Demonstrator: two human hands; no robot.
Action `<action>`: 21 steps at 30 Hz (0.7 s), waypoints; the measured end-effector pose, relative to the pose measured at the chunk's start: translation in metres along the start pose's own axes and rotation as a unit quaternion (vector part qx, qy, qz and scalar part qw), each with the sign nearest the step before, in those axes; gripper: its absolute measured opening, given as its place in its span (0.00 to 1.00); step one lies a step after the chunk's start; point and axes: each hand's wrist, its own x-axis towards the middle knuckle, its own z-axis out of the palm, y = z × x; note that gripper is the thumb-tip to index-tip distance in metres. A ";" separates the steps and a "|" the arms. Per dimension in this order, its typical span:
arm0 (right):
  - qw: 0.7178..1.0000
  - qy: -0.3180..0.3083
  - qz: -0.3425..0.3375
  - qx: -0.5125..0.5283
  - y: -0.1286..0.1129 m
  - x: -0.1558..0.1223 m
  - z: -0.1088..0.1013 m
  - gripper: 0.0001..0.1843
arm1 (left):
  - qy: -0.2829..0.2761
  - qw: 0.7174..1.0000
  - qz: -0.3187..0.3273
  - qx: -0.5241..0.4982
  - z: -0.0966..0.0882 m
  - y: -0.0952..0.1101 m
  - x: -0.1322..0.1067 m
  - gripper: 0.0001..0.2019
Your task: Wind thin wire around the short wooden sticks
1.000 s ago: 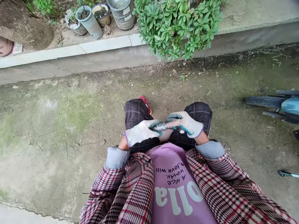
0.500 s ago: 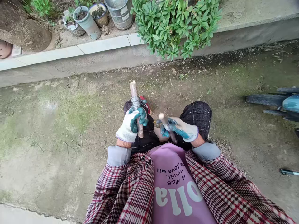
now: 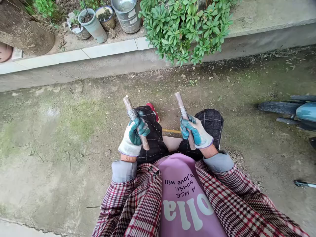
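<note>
My left hand (image 3: 135,134), in a white glove with a teal coated palm, is closed around a short wooden stick (image 3: 144,143). Grey wire (image 3: 132,114) is wound in a thick coil on that stick, just above my fingers. A second stick (image 3: 178,97) stands tilted in my right hand (image 3: 194,131), gloved the same way and wrapped about its lower half. It carries a smaller winding of wire (image 3: 183,111). Between the two sticks runs a thin strand (image 3: 164,112), nearly straight, above my knees.
A concrete ledge edged with white tiles (image 3: 108,51) crosses ahead, bearing pots, a metal bucket (image 3: 126,16) and a leafy bush (image 3: 185,33). At right are a dark wheel with a blue cover (image 3: 307,111) and a thin black-and-white rod (image 3: 304,183) on the ground.
My hands have moved apart, the left one going left. The right stick has swung upright from pointing toward me, and the strand between the sticks now shows.
</note>
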 end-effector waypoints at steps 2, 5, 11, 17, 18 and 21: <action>0.998 0.054 -0.016 -0.021 0.002 0.007 0.000 0.23 | -0.013 1.000 0.005 0.001 0.005 0.002 -0.006 0.20; 0.989 0.131 -0.034 -0.055 0.005 0.023 -0.006 0.26 | -0.045 0.999 0.009 -0.001 0.011 0.003 -0.016 0.21; 0.994 0.086 -0.026 -0.057 0.009 0.041 -0.018 0.30 | -0.054 0.998 -0.006 -0.025 0.011 -0.007 -0.028 0.20; 0.967 0.180 -0.065 -0.167 0.020 0.070 -0.027 0.26 | -0.073 0.997 -0.017 -0.030 0.010 -0.015 -0.033 0.19; 0.962 0.191 -0.065 -0.184 0.021 0.077 -0.030 0.25 | -0.077 0.997 -0.013 -0.024 0.011 -0.015 -0.033 0.19; 0.952 0.199 -0.068 -0.223 0.021 0.093 -0.039 0.22 | -0.095 0.996 -0.004 0.001 0.016 -0.008 -0.027 0.19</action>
